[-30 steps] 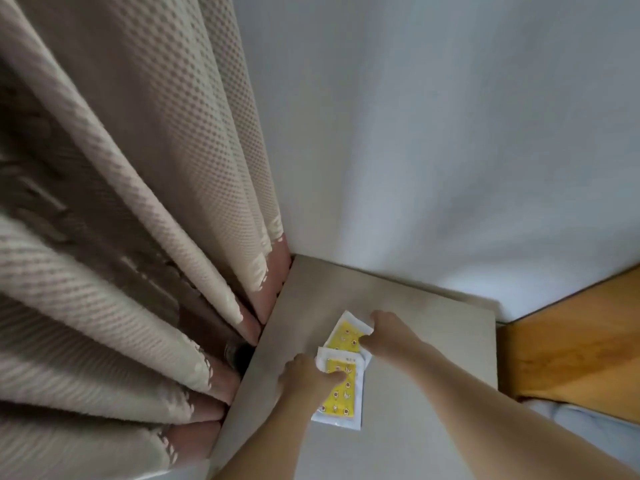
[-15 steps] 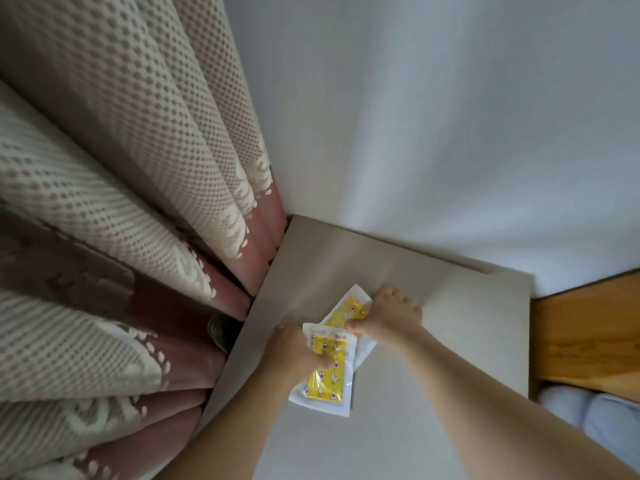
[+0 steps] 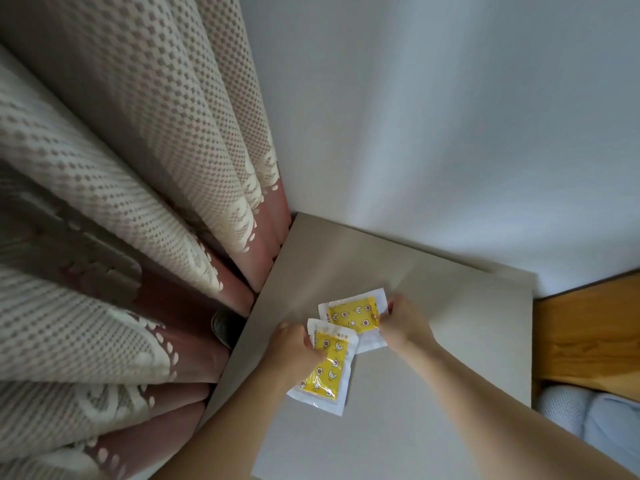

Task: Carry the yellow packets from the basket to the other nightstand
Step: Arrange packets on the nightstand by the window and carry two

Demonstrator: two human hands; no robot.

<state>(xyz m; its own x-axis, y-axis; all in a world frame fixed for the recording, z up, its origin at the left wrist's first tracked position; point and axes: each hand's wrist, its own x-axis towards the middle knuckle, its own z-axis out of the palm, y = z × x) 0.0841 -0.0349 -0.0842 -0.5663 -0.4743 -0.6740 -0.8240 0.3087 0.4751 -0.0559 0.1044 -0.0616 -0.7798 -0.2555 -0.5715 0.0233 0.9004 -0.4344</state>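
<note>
Two yellow packets with white edges and a star-and-moon print lie on the beige nightstand top [image 3: 450, 341]. The nearer packet [image 3: 329, 367] overlaps the lower left corner of the farther packet [image 3: 353, 315]. My left hand [image 3: 294, 344] grips the nearer packet at its left edge, thumb on top. My right hand [image 3: 401, 322] pinches the right edge of the farther packet. The basket is not in view.
A dotted beige and pink curtain [image 3: 138, 237] hangs against the nightstand's left side. A white wall [image 3: 450, 133] stands behind it. A wooden headboard [image 3: 588, 334] and pale bedding [image 3: 588, 414] lie to the right. A dark round object [image 3: 221, 327] sits between curtain and nightstand.
The farther packet has turned from a steep slant to nearly level, and my right hand has slid from on top of it to its right edge. My left hand keeps its hold.
</note>
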